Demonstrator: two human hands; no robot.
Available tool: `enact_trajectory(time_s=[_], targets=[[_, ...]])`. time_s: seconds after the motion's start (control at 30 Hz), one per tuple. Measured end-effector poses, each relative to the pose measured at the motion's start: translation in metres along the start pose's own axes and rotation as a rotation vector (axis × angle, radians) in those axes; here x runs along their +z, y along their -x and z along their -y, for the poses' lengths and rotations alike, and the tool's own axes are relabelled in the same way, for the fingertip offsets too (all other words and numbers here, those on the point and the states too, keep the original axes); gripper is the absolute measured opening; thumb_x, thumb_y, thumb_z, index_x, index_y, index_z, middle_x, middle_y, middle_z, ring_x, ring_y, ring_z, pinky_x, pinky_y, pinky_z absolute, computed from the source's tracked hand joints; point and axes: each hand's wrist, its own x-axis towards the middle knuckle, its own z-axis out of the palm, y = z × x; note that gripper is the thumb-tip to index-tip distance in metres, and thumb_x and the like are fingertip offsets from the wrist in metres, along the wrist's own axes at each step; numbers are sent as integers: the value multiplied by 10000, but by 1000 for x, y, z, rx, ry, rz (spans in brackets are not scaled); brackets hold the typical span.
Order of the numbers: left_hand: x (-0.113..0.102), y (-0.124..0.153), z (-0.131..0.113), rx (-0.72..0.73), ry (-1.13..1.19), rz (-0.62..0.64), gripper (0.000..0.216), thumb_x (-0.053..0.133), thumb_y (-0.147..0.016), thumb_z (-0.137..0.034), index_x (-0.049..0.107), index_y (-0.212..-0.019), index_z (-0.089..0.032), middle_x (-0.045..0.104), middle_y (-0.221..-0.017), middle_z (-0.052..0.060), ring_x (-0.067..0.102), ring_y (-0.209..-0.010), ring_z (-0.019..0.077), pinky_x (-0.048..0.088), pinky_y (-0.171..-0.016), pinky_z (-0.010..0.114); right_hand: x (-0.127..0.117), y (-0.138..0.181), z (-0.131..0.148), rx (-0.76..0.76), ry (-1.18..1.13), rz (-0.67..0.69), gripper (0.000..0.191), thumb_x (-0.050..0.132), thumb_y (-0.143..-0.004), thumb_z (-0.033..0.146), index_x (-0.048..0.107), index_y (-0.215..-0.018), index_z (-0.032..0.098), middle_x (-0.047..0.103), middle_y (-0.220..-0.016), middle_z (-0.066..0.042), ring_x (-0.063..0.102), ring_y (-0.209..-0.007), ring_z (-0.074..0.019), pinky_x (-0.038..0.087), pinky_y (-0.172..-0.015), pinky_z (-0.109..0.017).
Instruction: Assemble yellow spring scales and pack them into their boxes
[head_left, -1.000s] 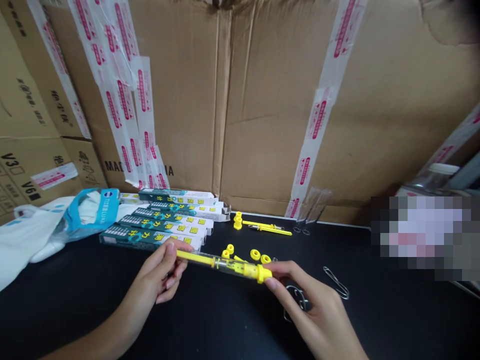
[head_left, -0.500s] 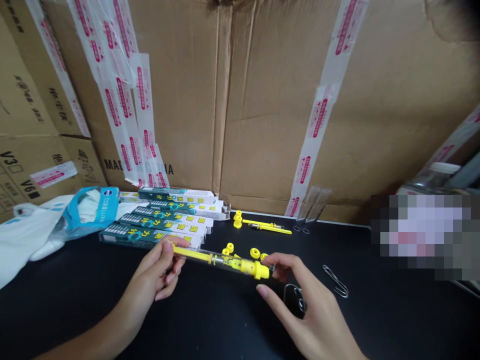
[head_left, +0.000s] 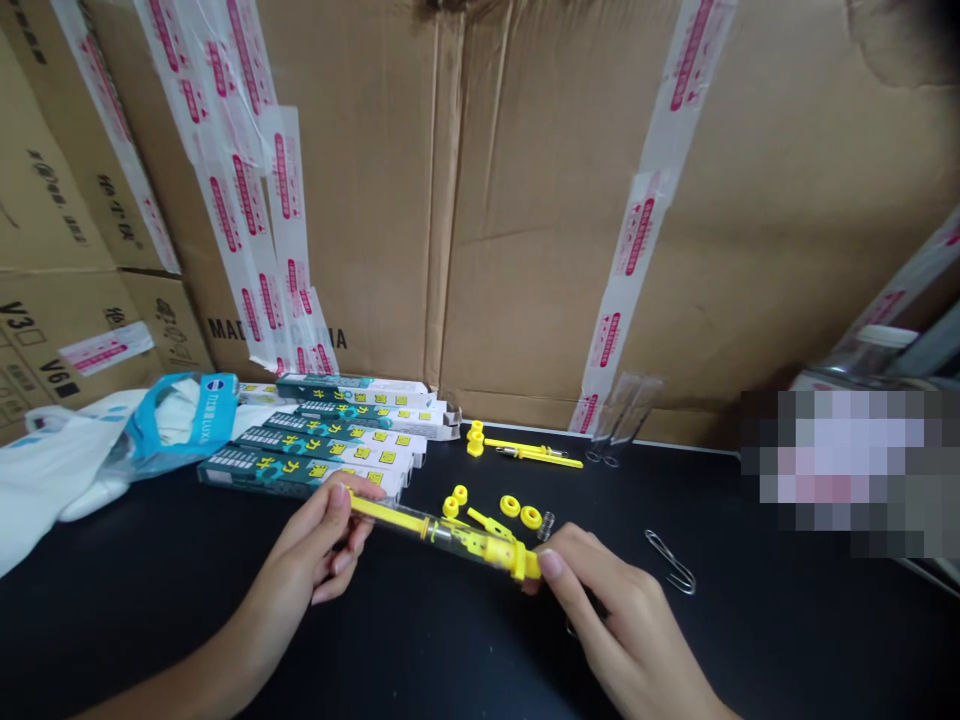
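A tubular spring scale (head_left: 450, 536), a clear tube with a yellow strip and a metal spring inside, is held across in front of me, its right end lower. My left hand (head_left: 324, 535) pinches its left end between thumb and fingers. At the other end, my right hand (head_left: 611, 600) closes thumb and fingers on the yellow end cap (head_left: 519, 560). Just behind the tube lie yellow rings (head_left: 510, 506), small yellow caps (head_left: 455, 499) and a flat yellow piece (head_left: 491, 524). A small clear part (head_left: 546, 525) sits beside my right fingers.
Printed boxes (head_left: 330, 455) are piled at the back left, beside a white and blue plastic bag (head_left: 180, 425). Yellow rods with springs (head_left: 536, 453) lie behind, near clear tubes (head_left: 628, 415). Metal hooks (head_left: 671, 562) rest on the black table (head_left: 420, 655) at right. Cardboard (head_left: 525, 220) walls the back.
My right hand has moved in from beside the yellow end cap, thumb and fingers apart, and now grips it. The spring scale's right end has dipped slightly.
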Motion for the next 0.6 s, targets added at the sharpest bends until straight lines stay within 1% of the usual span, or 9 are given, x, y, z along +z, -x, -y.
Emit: enact_trajectory(time_s=[0.13, 0.27, 0.37, 0.43, 0.53, 0.6], targets=[[0, 1, -3, 2, 11, 5, 463, 698, -809, -612, 545, -959, -201, 434, -596, -68, 323, -405, 54, 176, -324, 119, 2, 1, -1, 1, 13, 16, 194, 510, -1000, 320, 590, -846, 233, 642, -788, -1, 612, -722, -176, 480, -659, -282], [-3, -2, 2, -5, 21, 23, 454, 674, -828, -619, 544, -957, -203, 425, -590, -68, 321, -407, 57, 164, -326, 122, 3, 3, -1, -53, 17, 7, 178, 499, -1002, 279, 574, -845, 242, 637, -786, 7, 620, -713, -172, 497, -660, -278], [-6, -6, 8, 3, 37, 52, 497, 672, -801, -659, 540, -958, -206, 395, -578, -79, 269, -381, 50, 120, -305, 129, 3, 3, -3, -47, 59, -63, 72, 548, -986, 315, 591, -1008, 262, 669, -837, 6, 657, -738, -177, 519, -676, -276], [-7, -9, 11, 9, 36, 60, 511, 671, -790, -672, 537, -959, -209, 388, -581, -83, 243, -374, 43, 109, -299, 128, 3, 3, -5, -22, 80, -105, 139, 588, -966, 351, 580, -1080, 271, 685, -847, 9, 674, -735, -178, 527, -671, -272], [-6, -9, 12, 20, 26, 63, 504, 660, -797, -674, 537, -959, -213, 394, -590, -82, 230, -373, 39, 106, -300, 126, 2, 2, -6, -3, 75, -105, 111, 582, -969, 376, 596, -1001, 271, 681, -793, 18, 668, -688, -175, 515, -627, -265], [-4, -6, 9, 26, 18, 59, 493, 658, -802, -668, 538, -953, -214, 398, -591, -79, 233, -374, 41, 107, -302, 127, 1, 2, -6, -19, 73, -79, 116, 554, -984, 368, 607, -961, 267, 683, -794, 12, 660, -701, -181, 503, -642, -274]])
